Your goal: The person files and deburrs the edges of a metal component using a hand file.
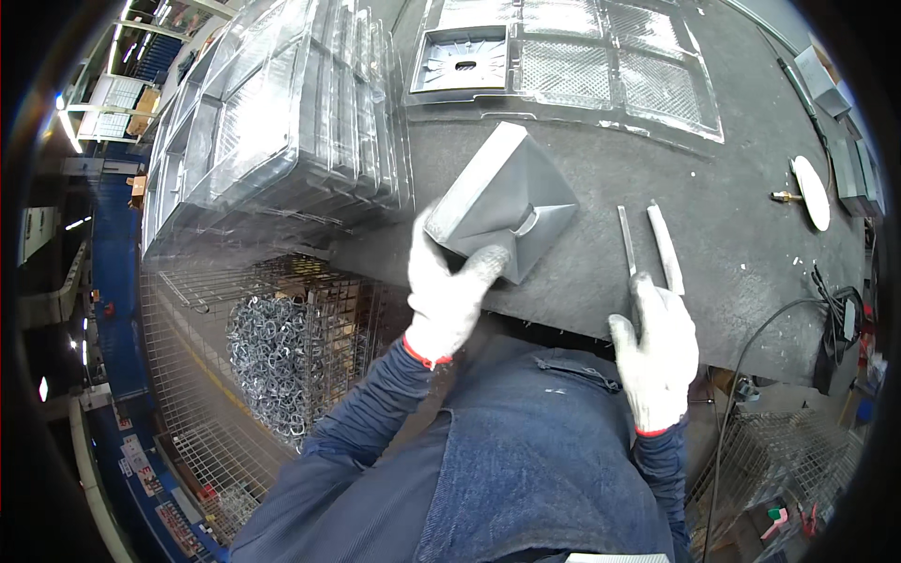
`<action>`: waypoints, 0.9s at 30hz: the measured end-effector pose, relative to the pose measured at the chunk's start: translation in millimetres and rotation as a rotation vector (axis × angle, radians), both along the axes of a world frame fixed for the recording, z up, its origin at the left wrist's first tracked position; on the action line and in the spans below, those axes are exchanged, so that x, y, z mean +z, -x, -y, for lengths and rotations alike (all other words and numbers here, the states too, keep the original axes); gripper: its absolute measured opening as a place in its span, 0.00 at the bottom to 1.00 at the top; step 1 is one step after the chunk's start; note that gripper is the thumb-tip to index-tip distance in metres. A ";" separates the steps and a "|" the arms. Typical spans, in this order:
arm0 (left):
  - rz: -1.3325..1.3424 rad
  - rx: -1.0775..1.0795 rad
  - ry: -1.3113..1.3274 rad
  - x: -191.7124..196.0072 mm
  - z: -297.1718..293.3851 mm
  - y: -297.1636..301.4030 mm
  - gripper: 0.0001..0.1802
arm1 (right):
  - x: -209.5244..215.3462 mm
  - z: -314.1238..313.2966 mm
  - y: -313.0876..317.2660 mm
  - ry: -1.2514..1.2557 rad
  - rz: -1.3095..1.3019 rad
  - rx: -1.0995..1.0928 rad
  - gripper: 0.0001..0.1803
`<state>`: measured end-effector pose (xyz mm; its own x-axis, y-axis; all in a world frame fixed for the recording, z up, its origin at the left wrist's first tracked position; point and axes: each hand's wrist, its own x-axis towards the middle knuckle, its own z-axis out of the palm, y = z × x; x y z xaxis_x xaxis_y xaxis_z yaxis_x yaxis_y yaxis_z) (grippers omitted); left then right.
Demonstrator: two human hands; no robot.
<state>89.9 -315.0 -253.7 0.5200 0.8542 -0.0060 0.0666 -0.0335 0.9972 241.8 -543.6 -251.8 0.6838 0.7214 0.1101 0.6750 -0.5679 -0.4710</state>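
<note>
Grey metal housing, box-shaped with faceted, tapering sides (547, 208), sits tilted in the grasp of the white-gloved left hand (449, 291). Thumb lies over its near side, remaining fingers around its left side; hand is clamped on it. Position: over the front edge of the dark grey table (582, 150), left of that edge's middle. Contact between housing and table: cannot tell.

White-gloved right hand (659, 349) is at the front edge, further right, palm down, thumb apart from forefinger. Forefinger tip meets the near end of a narrow, flat metal strip (626, 236) in view; actual touch cannot be told. Just right of the strip lies a pale grey, slender rod (664, 246), its near end beside the same hand.

Far edge of table: clear plastic compartment tray (566, 75), with one grey rectangular metal part (462, 58) in its near left compartment. Left edge: stack of clear plastic trays (282, 122). Toward right edge: white round disc (812, 193) with brass-coloured fitting (785, 196).
</note>
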 end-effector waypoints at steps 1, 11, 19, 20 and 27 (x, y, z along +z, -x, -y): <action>0.026 0.003 0.012 -8.8 4.7 2.4 0.45 | -0.8 -1.9 0.7 0.025 0.007 -0.012 0.36; -0.423 -0.548 -0.581 104.2 -71.1 -31.4 0.31 | -11.2 9.9 7.0 -0.164 0.011 -0.042 0.29; -0.534 -0.676 -0.385 80.1 -67.5 -50.8 0.30 | 17.7 23.1 22.5 -0.267 -0.491 -0.082 0.19; -0.525 -0.675 -0.349 77.0 -69.0 -50.7 0.28 | 21.2 23.7 24.5 -0.268 -0.529 -0.072 0.20; -0.491 -0.593 -0.490 75.5 -51.5 -53.3 0.27 | 42.2 17.3 13.9 -0.250 -0.383 0.161 0.28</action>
<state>143.2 -263.5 -178.2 0.9093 0.4132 -0.0491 0.3164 -0.6099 0.7266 227.9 -560.9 -209.7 0.5907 0.8050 0.0556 0.4963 -0.3081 -0.8116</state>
